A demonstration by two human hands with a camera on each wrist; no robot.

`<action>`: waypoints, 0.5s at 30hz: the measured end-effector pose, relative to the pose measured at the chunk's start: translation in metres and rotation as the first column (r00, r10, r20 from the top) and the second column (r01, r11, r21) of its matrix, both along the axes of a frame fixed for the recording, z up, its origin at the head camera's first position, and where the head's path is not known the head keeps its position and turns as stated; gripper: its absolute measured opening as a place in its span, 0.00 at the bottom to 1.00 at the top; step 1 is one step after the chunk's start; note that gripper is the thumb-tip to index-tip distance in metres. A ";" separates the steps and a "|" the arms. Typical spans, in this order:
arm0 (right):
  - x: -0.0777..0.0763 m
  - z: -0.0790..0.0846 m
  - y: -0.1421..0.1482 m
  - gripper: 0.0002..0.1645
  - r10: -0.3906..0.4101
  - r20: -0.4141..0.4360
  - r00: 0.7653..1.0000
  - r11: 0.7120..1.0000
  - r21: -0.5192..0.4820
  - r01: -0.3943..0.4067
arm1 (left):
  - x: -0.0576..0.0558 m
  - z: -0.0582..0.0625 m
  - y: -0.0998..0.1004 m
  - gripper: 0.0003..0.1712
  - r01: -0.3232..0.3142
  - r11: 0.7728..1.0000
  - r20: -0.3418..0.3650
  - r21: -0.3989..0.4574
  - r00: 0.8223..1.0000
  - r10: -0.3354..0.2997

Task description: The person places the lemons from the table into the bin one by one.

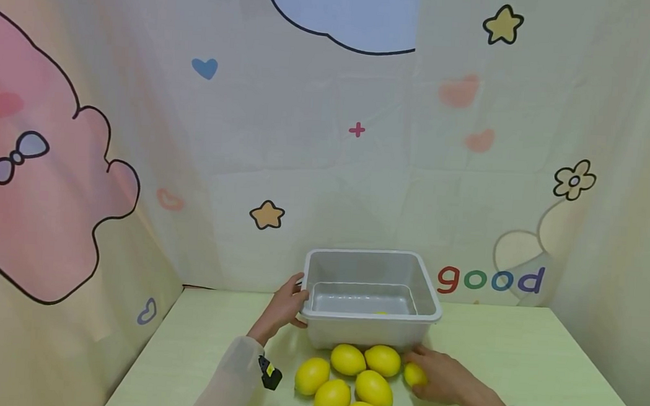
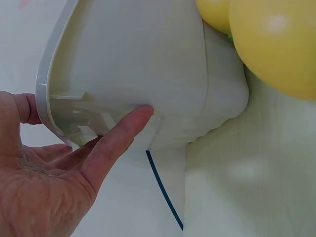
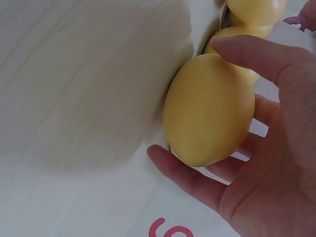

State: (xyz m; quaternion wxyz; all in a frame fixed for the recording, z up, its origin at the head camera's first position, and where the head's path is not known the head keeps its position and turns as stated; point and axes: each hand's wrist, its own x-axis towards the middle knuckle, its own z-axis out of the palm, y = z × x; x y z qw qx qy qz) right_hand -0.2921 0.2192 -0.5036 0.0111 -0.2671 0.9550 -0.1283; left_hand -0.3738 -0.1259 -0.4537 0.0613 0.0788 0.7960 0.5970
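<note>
A light grey plastic bin (image 1: 370,331) stands near the back of the table. My left hand (image 1: 284,306) grips its left rim, and in the left wrist view the fingers (image 2: 121,138) lie along the outer wall. Just in front of the bin's right corner, my right hand (image 1: 441,376) curls around a lemon (image 3: 210,111). Thumb and fingers surround this lemon on the tabletop. To its left several more yellow lemons (image 1: 374,390) lie grouped before the bin. A small patch of yellow (image 1: 381,313) shows inside the bin, mostly hidden by the front wall.
The pale wood-grain table (image 1: 522,358) reaches back to a hanging cloth (image 1: 307,133) printed with hearts, stars and the word "good". A small black device (image 1: 270,373) is worn on the left wrist.
</note>
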 end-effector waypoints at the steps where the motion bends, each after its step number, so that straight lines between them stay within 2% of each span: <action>1: 0.000 -0.001 0.000 0.26 -0.005 0.013 1.000 1.000 0.002 0.005 | 0.000 0.000 0.000 0.34 0.000 1.000 -0.002 -0.001 1.000 0.000; 15: 0.001 -0.006 -0.003 0.25 -0.033 0.079 0.996 0.998 0.052 0.029 | 0.000 0.000 -0.002 0.35 0.000 1.000 0.000 -0.010 1.000 0.000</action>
